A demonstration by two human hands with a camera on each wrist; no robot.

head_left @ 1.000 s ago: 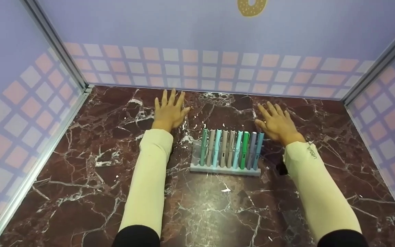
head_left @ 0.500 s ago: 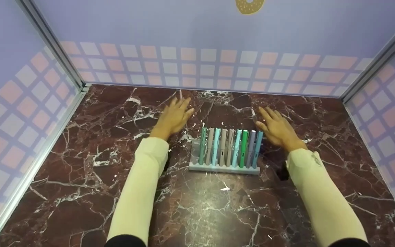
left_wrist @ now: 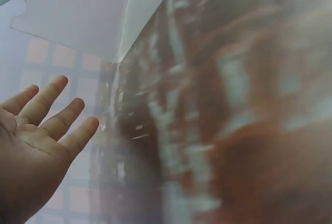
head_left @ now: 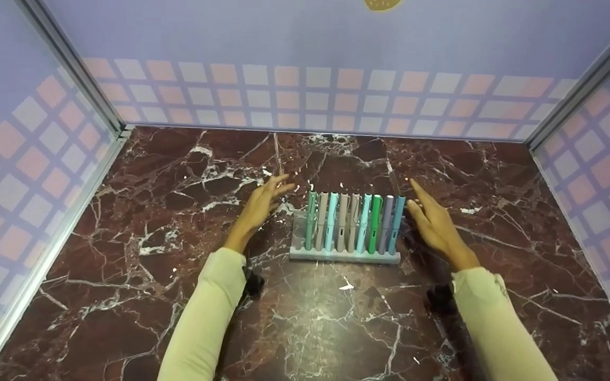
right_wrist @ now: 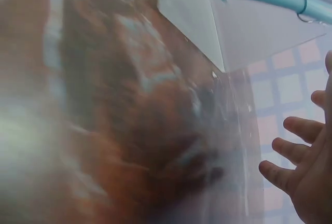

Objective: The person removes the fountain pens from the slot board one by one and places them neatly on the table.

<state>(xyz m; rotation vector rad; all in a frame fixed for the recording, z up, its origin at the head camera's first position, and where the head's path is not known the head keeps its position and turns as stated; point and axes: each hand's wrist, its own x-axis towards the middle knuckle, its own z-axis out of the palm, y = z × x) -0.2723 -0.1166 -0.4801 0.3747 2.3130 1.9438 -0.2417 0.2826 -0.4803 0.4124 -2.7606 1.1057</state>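
A pale grey pen stand [head_left: 344,257] holds a row of several capped pens, all upright and leaning slightly. Dark green [head_left: 311,222] is the leftmost pen, a bright green pen [head_left: 375,225] stands right of the middle, and a blue pen [head_left: 396,227] ends the row. My left hand [head_left: 259,206] is held to the left of the stand, fingers extended and palm turned inward. On the other side my right hand [head_left: 436,225] is near the blue pen, fingers straight. Both wrist views show the left palm [left_wrist: 41,136] and the right palm [right_wrist: 306,167] holding nothing.
The stand sits on a dark red marbled table [head_left: 178,296]. Lilac walls with pink and white squares enclose the back [head_left: 331,100] and both sides. A small white mark [head_left: 346,286] shows in front of the stand.
Both hands have drawn back from near the rear of the table to beside the pen stand. They have turned from palm down to palms facing inward. The pens stay in place.
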